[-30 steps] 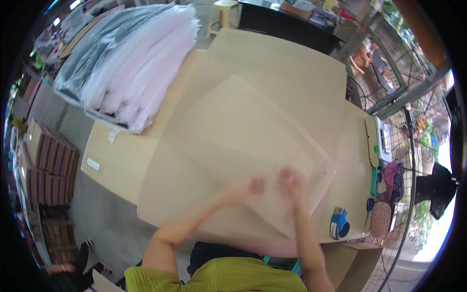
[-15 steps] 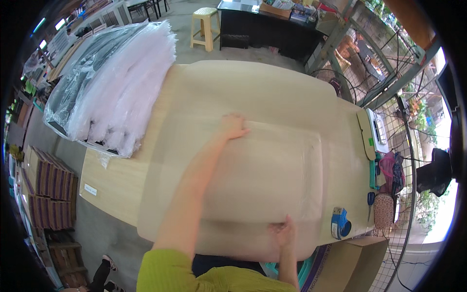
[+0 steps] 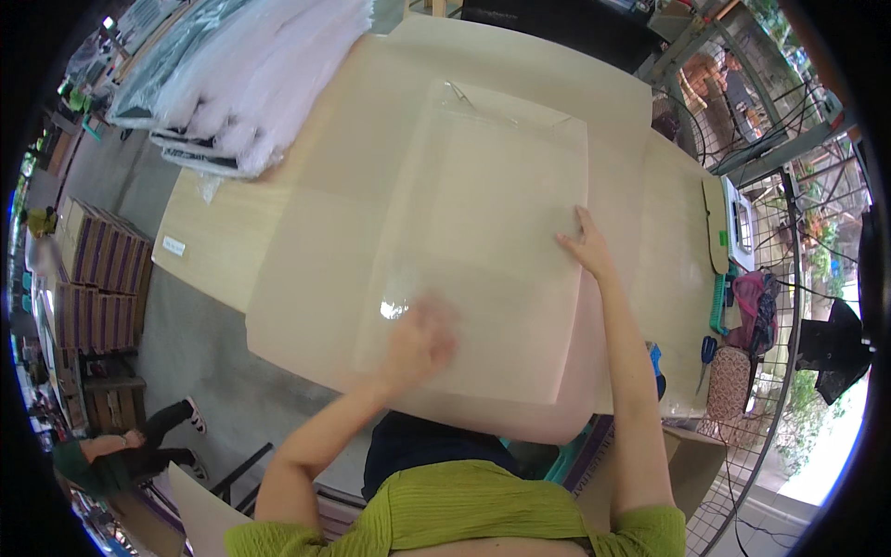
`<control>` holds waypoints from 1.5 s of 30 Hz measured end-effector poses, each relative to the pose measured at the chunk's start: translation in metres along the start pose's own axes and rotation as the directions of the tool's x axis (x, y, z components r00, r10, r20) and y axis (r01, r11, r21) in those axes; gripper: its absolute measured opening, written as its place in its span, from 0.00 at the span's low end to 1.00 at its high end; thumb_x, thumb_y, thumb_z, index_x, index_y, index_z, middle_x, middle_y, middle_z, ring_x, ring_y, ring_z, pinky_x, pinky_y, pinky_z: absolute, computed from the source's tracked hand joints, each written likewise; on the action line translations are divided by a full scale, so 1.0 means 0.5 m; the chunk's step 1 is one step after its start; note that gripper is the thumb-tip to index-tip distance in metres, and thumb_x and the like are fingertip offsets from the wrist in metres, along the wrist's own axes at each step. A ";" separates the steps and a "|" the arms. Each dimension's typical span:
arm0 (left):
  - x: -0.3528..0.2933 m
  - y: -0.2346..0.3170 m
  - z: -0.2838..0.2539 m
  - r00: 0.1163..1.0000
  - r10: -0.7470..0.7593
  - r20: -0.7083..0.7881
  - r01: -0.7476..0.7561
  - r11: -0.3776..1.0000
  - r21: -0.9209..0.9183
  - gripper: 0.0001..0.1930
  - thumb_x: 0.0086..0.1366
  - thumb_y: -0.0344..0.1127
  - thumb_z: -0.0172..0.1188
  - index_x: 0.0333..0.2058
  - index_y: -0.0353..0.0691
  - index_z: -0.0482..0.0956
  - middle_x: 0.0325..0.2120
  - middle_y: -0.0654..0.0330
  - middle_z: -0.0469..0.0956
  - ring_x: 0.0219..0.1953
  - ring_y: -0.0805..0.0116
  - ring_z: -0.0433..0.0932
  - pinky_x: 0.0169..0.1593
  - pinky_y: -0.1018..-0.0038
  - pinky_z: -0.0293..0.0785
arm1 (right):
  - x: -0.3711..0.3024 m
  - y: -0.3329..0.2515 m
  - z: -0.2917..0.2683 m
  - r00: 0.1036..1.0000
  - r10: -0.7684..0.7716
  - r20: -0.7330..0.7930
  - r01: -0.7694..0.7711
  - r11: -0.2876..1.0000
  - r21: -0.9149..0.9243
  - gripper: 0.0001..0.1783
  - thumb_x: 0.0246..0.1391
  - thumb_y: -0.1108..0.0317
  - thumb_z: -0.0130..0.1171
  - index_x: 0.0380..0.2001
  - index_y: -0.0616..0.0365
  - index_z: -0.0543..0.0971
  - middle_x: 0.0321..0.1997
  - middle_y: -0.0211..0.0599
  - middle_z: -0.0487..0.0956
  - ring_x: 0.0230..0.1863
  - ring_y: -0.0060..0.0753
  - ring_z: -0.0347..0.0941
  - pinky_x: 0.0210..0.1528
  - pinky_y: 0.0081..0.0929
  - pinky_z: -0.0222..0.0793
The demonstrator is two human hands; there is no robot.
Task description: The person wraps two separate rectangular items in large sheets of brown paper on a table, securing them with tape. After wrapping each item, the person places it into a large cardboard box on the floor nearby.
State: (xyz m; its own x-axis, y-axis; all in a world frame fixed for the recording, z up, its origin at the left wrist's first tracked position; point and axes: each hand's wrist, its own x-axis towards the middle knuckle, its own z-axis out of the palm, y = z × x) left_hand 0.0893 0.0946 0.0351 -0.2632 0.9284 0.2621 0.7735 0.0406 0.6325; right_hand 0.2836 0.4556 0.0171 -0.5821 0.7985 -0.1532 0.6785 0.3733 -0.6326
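Note:
A flat rectangular panel [image 3: 492, 241] in clear plastic wrap lies on a large beige sheet with rounded corners [image 3: 297, 269]. Glossy creases show near the panel's far edge. My right hand [image 3: 587, 247] rests at the panel's right edge, its fingers spread and holding nothing. Over the near left part of the panel is my left hand [image 3: 422, 342], smeared by motion. Whether it grips the plastic cannot be made out.
Plastic-wrapped goods [image 3: 251, 84] lie at the table's far left. Blue scissors [image 3: 708, 351], a pink cloth [image 3: 748, 302] and a white device [image 3: 738, 223] line the right side. Stacked cartons [image 3: 97, 269] stand left. Another person [image 3: 121, 446] is at lower left.
My left hand has come back from the panel's far part toward the near left. My right hand has moved away from the near edge to the right edge. The whole view has shifted.

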 end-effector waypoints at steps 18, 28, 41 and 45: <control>-0.101 0.198 0.438 0.886 -0.229 0.402 0.294 0.950 -0.106 0.33 0.60 0.57 0.61 0.53 0.34 0.75 0.51 0.43 0.76 0.51 0.50 0.77 0.56 0.58 0.71 | -0.283 -0.017 -0.059 0.682 -0.349 0.642 0.707 0.537 -0.460 0.80 0.18 0.50 0.82 0.74 0.48 0.43 0.79 0.40 0.38 0.77 0.48 0.40 0.71 0.59 0.50; -0.146 0.178 0.203 0.383 -0.305 0.872 0.235 0.945 0.227 0.28 0.61 0.53 0.60 0.50 0.35 0.77 0.45 0.43 0.80 0.47 0.52 0.80 0.53 0.59 0.73 | -0.333 0.036 0.059 0.901 -0.362 0.238 0.433 0.761 -0.483 0.65 0.30 0.58 0.78 0.72 0.52 0.51 0.77 0.41 0.49 0.77 0.45 0.42 0.73 0.60 0.39; 0.132 -0.274 -0.117 0.632 0.303 0.713 -0.566 0.809 0.158 0.52 0.49 0.71 0.62 0.70 0.74 0.48 0.74 0.56 0.32 0.74 0.45 0.32 0.67 0.31 0.37 | -0.480 -0.141 0.431 0.984 -0.175 -0.029 0.140 0.865 -0.482 0.48 0.56 0.38 0.54 0.68 0.61 0.56 0.71 0.58 0.57 0.72 0.53 0.51 0.71 0.51 0.42; 0.173 -0.332 -0.166 0.379 0.519 0.766 -0.769 0.637 -0.052 0.62 0.35 0.75 0.68 0.70 0.74 0.49 0.74 0.59 0.34 0.75 0.47 0.33 0.69 0.34 0.35 | -0.500 -0.368 0.614 0.902 -0.151 0.405 0.240 0.954 -0.181 0.45 0.56 0.38 0.57 0.64 0.64 0.64 0.68 0.62 0.62 0.70 0.57 0.56 0.70 0.44 0.51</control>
State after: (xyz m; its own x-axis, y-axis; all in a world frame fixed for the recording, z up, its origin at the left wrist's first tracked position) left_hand -0.1097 0.1373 0.0134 0.7436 0.6558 -0.1303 0.6655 -0.7070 0.2393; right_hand 0.1666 0.0426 -0.0610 -0.8085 0.4731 -0.3500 0.5883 0.6336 -0.5024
